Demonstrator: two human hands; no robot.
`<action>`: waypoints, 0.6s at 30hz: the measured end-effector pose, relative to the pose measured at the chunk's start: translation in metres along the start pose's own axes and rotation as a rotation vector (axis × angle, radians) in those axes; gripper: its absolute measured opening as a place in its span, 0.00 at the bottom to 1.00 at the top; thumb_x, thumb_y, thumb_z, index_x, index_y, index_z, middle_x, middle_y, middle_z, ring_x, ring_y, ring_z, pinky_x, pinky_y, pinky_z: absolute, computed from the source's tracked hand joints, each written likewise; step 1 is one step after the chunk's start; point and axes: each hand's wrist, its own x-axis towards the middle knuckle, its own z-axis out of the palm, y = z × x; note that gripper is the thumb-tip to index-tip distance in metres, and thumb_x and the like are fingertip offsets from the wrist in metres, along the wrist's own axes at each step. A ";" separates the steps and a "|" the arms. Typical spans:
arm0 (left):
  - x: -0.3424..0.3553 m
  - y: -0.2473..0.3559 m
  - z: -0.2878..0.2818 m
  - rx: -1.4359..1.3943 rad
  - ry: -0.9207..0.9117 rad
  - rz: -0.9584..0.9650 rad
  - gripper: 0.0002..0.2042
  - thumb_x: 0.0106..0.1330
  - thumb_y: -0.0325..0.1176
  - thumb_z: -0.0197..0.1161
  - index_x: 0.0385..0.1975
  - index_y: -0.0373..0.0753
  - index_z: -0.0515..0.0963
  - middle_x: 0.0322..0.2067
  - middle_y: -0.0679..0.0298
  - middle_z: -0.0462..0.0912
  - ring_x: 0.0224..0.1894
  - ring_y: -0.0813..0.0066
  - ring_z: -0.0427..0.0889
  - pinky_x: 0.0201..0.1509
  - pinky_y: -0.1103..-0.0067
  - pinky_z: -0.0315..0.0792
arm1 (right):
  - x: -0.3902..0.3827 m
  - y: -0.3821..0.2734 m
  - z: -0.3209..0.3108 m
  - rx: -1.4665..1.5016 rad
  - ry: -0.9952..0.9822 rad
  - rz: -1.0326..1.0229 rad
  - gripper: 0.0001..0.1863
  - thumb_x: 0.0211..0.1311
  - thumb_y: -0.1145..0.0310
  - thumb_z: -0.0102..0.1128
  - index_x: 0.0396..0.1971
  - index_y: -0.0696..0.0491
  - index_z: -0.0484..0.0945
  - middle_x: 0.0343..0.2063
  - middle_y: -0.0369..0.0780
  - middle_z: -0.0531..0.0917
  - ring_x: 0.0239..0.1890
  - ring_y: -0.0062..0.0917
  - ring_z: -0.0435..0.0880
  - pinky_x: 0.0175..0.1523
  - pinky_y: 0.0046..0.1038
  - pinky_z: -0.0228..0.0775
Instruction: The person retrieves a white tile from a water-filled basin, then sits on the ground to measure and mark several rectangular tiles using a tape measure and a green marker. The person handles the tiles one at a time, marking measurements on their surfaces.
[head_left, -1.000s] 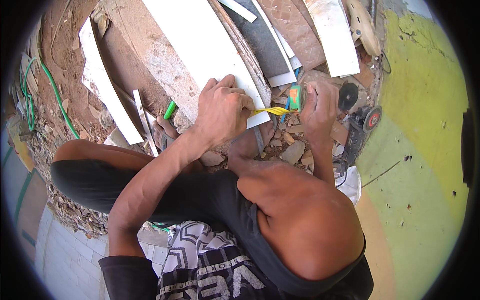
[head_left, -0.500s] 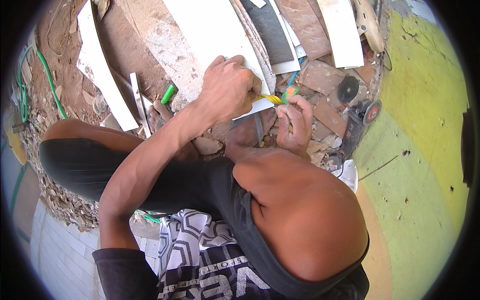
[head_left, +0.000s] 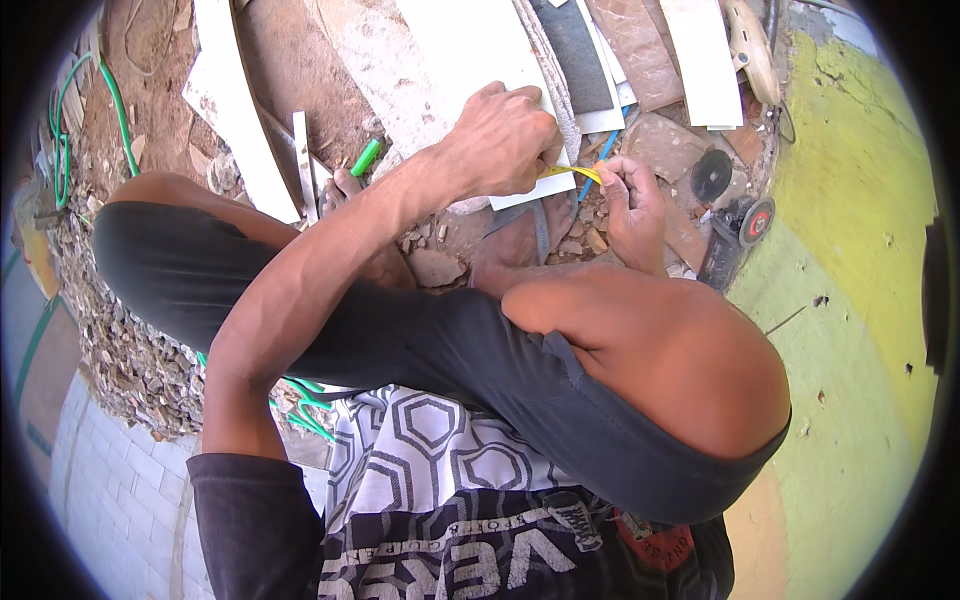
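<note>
- Fingers of our right hand (head_left: 635,205) are pinched on the yellow tape measure blade (head_left: 578,170), thumb against forefinger, right at its near stretch.
- Over to our left hand (head_left: 510,135): knuckles up, fingers bent down at the edge of the long white board (head_left: 480,50), and the blade runs out from beneath them; the fingertips are hidden, so we can't tell whether they grip or just press.
- And there's the blade itself, bridging the short gap between our two hands, slightly bowed, beside the board's near end.
- Under that end we see our foot (head_left: 515,245) in a strapped sandal, among broken rubble.
- Just past the blade, a thin blue strip (head_left: 610,145) slants up toward stacked offcuts.
- Out to the right we've got an angle grinder (head_left: 722,255) with its disc showing, a loose black disc (head_left: 711,176) near it, and the yellow-green wall (head_left: 870,200) beyond.
- Left side now: a bright green cylinder (head_left: 367,157) lies near our other foot, with a narrow pale strip (head_left: 305,165) and a white panel (head_left: 235,110) farther out.
</note>
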 end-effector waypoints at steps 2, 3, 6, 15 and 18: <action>0.000 0.005 0.000 0.005 -0.005 -0.014 0.06 0.49 0.30 0.68 0.27 0.47 0.88 0.25 0.65 0.84 0.40 0.65 0.80 0.45 0.68 0.73 | 0.005 -0.001 -0.001 0.013 0.007 -0.003 0.07 0.74 0.70 0.56 0.41 0.58 0.77 0.31 0.35 0.79 0.33 0.19 0.74 0.41 0.24 0.68; -0.001 0.005 0.000 0.005 0.003 -0.018 0.06 0.50 0.31 0.68 0.28 0.47 0.88 0.25 0.65 0.84 0.40 0.65 0.80 0.45 0.68 0.73 | 0.008 -0.003 0.001 0.033 0.006 -0.002 0.07 0.74 0.69 0.56 0.41 0.58 0.77 0.31 0.35 0.79 0.33 0.19 0.74 0.40 0.24 0.68; -0.001 0.007 0.004 -0.011 0.024 -0.015 0.05 0.53 0.32 0.68 0.28 0.46 0.88 0.24 0.64 0.83 0.41 0.64 0.80 0.44 0.67 0.75 | 0.012 -0.009 0.002 0.030 0.017 0.000 0.07 0.73 0.68 0.57 0.41 0.58 0.77 0.30 0.35 0.79 0.33 0.19 0.73 0.40 0.24 0.68; 0.003 0.017 0.006 0.004 0.026 -0.107 0.07 0.52 0.29 0.64 0.27 0.47 0.88 0.28 0.58 0.81 0.41 0.58 0.82 0.45 0.64 0.76 | 0.014 -0.006 0.005 -0.240 0.200 -0.375 0.04 0.67 0.74 0.61 0.37 0.59 0.78 0.32 0.43 0.83 0.34 0.33 0.81 0.40 0.31 0.72; -0.003 0.013 0.007 -0.008 0.022 -0.154 0.07 0.51 0.29 0.63 0.26 0.47 0.88 0.29 0.58 0.81 0.40 0.57 0.82 0.45 0.63 0.76 | 0.004 -0.008 0.024 -0.309 0.406 -0.488 0.04 0.63 0.79 0.64 0.36 0.59 0.80 0.32 0.43 0.84 0.34 0.33 0.82 0.42 0.31 0.74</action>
